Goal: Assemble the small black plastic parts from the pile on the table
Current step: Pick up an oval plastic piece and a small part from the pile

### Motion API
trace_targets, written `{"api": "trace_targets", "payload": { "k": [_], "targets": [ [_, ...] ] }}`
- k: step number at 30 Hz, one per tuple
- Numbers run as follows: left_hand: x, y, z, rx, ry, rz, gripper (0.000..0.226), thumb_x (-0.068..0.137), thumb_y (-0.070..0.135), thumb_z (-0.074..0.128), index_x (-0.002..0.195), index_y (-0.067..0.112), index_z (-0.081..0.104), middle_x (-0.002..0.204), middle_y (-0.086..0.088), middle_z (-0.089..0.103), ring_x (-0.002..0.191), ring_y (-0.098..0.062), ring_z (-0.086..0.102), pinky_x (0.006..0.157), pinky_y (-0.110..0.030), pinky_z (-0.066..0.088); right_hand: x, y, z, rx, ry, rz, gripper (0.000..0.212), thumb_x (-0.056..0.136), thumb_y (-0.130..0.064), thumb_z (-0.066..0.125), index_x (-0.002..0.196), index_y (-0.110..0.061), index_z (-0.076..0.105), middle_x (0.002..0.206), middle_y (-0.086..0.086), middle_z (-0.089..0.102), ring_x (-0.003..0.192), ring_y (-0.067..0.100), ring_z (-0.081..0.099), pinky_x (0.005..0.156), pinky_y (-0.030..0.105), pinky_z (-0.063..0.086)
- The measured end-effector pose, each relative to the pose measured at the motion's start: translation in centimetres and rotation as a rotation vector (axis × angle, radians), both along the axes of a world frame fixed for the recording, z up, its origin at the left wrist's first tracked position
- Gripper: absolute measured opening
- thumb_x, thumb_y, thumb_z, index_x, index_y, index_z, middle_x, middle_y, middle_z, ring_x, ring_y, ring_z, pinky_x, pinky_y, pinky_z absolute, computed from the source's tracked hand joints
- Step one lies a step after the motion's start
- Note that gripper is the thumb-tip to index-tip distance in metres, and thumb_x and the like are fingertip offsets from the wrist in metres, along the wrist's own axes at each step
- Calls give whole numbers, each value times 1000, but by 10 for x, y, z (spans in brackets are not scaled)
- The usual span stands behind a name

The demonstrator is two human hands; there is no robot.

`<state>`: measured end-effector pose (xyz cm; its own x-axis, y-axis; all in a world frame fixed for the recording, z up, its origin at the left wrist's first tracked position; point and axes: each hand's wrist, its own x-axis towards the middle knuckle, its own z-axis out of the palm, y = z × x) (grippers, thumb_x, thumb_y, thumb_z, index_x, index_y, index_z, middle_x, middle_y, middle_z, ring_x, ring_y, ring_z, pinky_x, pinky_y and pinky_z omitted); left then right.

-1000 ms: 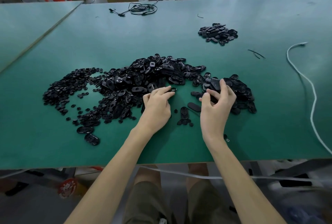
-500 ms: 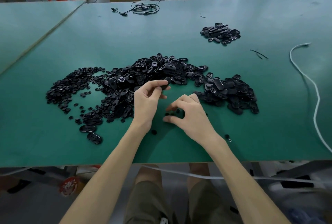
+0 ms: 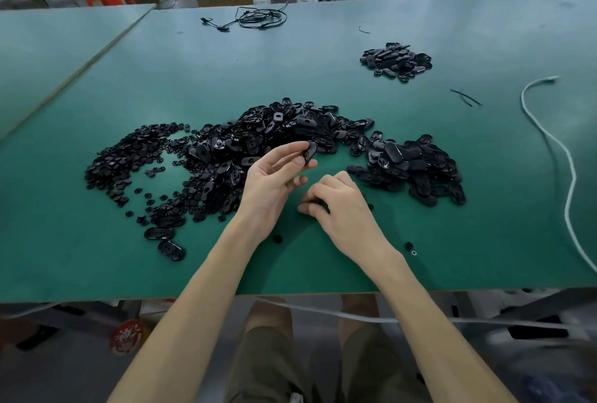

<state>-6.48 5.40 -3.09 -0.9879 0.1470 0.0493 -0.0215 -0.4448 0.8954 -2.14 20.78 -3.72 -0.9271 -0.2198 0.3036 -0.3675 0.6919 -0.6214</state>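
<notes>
A wide pile of black oval plastic parts (image 3: 290,131) spreads across the middle of the green table (image 3: 323,57), with small round black pieces (image 3: 129,157) heaped at its left end. My left hand (image 3: 274,176) is raised palm-up in front of the pile and pinches a black oval part (image 3: 310,151) between thumb and fingertips. My right hand (image 3: 339,205) is low over the table just to its right, fingers curled around a small black piece (image 3: 318,203) that is mostly hidden.
A smaller heap of black parts (image 3: 395,60) lies at the far right. A white cord (image 3: 562,157) runs along the right side, and a black cable (image 3: 255,18) lies at the back. Loose small pieces (image 3: 409,246) lie near the front edge. Boxes and orange stools stand beyond.
My left hand lifted an oval part from the pile and turned palm-up. My right hand left the right-hand heap, came toward me and closed on a small piece on the table.
</notes>
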Motion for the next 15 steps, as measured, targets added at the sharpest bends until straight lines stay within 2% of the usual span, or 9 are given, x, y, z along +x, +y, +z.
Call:
{"api": "trace_targets", "payload": {
  "k": [3,7,11,13,15],
  "targets": [
    [0,1,-1,-26,4,-8,25,95,2,69,118,10,74,113,-11,73,105,-21,71,75,-25,55,0,0,0,27,41,-17,14,97,-17,72,97,-4,77,95,6,70,97,27,48,92,43,44],
    [1,1,-1,-13,16,-35,32,88,8,75,120,10,74,111,-10,72,105,-21,71,76,-26,54,0,1,0,-35,54,-36,10,98,-13,70,97,-5,75,93,4,69,94,25,49,90,40,45],
    [1,1,-2,-56,33,-22,29,93,5,72,122,8,73,109,-7,74,104,-22,72,82,-30,57,0,3,2,-224,30,-82,5,97,-10,71,98,-8,75,93,1,67,91,16,56,86,30,47],
    [1,1,-3,-93,25,-3,27,94,6,71,122,10,73,110,-7,76,104,-23,73,89,-37,55,0,4,3,-351,14,-112,7,97,-7,70,98,-13,75,96,-1,66,82,9,61,79,20,49],
    [2,2,-3,-135,23,-1,26,96,6,70,121,12,74,113,-7,77,104,-20,73,88,-34,54,-1,6,4,-486,-12,-146,13,98,-6,68,98,-18,73,100,-1,68,71,10,66,76,19,52]
  ]
}}
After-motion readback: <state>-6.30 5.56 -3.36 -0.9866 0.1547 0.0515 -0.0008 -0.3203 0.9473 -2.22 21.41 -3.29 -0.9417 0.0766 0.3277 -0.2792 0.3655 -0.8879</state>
